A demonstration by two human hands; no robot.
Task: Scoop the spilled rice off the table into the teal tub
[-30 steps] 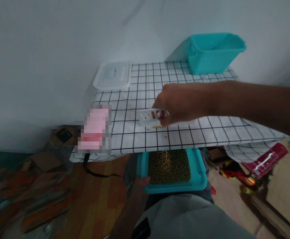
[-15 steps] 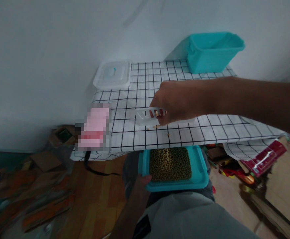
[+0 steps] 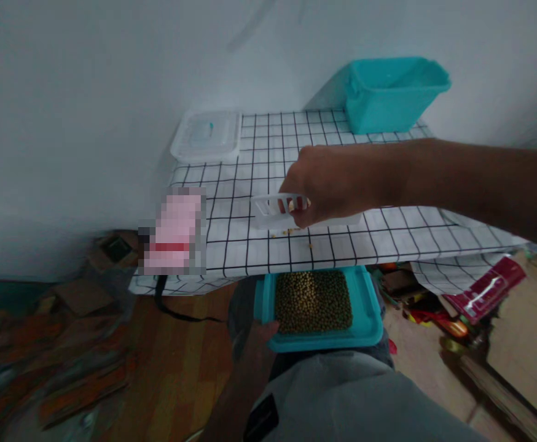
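My right hand [image 3: 330,187] reaches over a table covered in a white cloth with a black grid [image 3: 268,245]. Its fingers are closed on a small white slotted plastic piece [image 3: 271,210] held just above the cloth. Several loose beans [image 3: 288,232] lie on the cloth under it. Below the table's front edge, my left hand [image 3: 262,334] grips the left side of a teal tray [image 3: 365,334] filled with green and yellow beans, resting on my lap.
A teal bin [image 3: 391,92] stands at the table's back right by the wall. A clear lidded container [image 3: 206,135] sits at the back left. A pink object [image 3: 174,230], blurred out, lies at the front left. Cardboard and clutter cover the floor on both sides.
My right hand with the white piece shifted a little left and then held nearly still. The tray on my lap barely moved.
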